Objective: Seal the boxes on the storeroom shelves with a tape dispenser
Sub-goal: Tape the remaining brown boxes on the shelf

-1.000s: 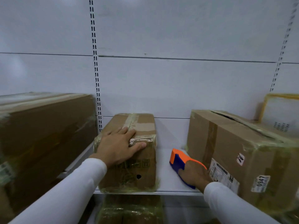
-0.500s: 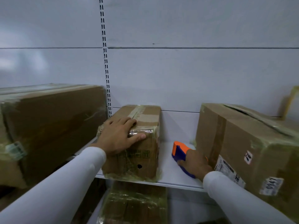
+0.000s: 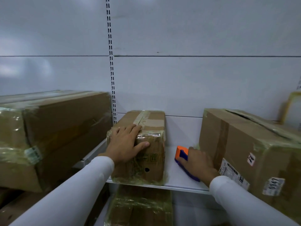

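The left hand [image 3: 125, 144] lies flat on the near top edge of the small box [image 3: 143, 144] in the middle of the white shelf [image 3: 171, 178], its fingers [image 3: 130, 129] straight and a little apart, the thumb over the front face. The right hand [image 3: 197, 162] rests on the orange and blue tape dispenser [image 3: 180, 153], which lies on the shelf between the small box and the large box [image 3: 244, 147] at the right; its fingers curl round it. Another long box [image 3: 53, 128] stands at the left.

Brown boxes [image 3: 149, 160] in yellowish film, an orange-and-blue tape dispenser [image 3: 182, 154], white shelf [image 3: 175, 181] and sleeves [image 3: 244, 198].
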The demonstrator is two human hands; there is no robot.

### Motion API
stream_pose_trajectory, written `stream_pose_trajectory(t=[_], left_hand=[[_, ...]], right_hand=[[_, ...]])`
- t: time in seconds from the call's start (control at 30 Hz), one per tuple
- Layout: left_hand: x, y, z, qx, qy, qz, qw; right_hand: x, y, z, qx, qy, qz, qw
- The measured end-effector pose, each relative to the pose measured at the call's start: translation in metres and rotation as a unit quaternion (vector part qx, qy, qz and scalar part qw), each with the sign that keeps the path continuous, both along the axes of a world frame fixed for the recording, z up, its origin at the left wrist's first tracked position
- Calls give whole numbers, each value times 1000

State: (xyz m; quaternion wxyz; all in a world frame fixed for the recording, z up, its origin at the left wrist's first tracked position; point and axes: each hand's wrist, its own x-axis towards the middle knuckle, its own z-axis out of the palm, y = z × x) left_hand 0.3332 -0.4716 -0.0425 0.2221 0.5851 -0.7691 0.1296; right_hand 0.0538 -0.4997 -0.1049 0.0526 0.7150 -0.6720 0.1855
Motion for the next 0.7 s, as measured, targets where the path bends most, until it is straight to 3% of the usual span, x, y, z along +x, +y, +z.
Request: stream_pose_trajectory(t=[0.13,0.3,0.53,0.7], left_hand=[[11,1,-2,-22,-9,-44,999],[37,3,-15,-67,22,-39,997],[51,-2,-18,-52,76,-57,994],[53,0,-14,-43,70,-58,995]], right_hand=[[35,23,20,-42,-235,123,963],[77,47,35,-2,-344,189,920],[105,56,39,-35,-342,127,930],[102,58,43,13,-320,131,938]])
